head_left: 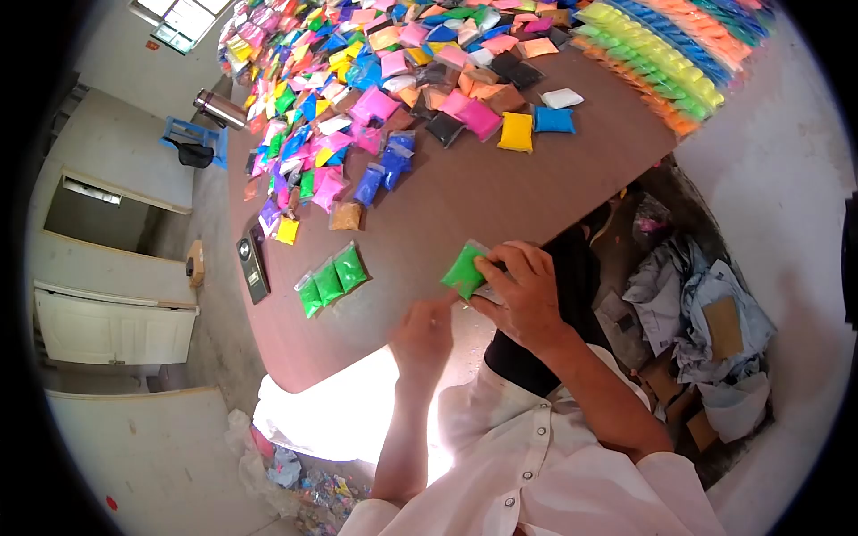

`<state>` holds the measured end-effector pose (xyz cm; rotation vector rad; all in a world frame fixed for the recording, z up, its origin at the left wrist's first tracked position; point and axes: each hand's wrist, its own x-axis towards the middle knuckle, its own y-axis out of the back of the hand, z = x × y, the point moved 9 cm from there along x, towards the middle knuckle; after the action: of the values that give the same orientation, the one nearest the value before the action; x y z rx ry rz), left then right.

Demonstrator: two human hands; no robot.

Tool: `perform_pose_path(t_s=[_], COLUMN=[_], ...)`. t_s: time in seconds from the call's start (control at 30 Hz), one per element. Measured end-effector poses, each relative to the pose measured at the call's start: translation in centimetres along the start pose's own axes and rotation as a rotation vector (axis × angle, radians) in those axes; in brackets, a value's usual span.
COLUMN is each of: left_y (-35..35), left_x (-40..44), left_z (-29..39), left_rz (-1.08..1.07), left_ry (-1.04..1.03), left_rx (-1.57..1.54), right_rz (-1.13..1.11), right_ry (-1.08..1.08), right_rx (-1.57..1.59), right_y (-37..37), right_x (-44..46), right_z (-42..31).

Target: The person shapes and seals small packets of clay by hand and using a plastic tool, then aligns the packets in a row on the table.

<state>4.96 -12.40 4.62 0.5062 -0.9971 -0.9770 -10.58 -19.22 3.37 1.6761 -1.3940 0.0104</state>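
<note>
A green packet (465,269) is pinched between the thumb and fingers of my right hand (525,290), over the table's near edge. My left hand (423,332) is just left of and below that packet, its fingers smeared by motion, so whether it touches the packet or holds anything is unclear. On the brown table (402,259), a short overlapping row of green packets (328,280) lies to the left of my hands. Farther up sit an orange-brown packet (346,215) and dark blue packets (391,170).
A large heap of coloured packets (375,103) covers the far left of the table. Rows of packets (652,62) lie at the far right. A dark phone-like object (253,266) rests at the left edge. Wrappers and cardboard (706,330) are on the floor at right.
</note>
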Motion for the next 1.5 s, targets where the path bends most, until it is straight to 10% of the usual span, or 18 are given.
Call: perform_pose_path(t_s=[1.03, 1.5], left_y=[0.3, 13.2], left_x=[1.7, -5.3], left_z=[-1.4, -15.2], left_rz=[-0.047, 0.461], left_ry=[0.210, 0.448], left_rx=[-0.044, -0.029], right_rz=[-0.025, -0.072], right_ry=[0.037, -0.043], right_rx=[-0.007, -0.115], right_y=[0.2, -0.5], right_x=[0.1, 0.6], right_z=[-0.4, -2.7])
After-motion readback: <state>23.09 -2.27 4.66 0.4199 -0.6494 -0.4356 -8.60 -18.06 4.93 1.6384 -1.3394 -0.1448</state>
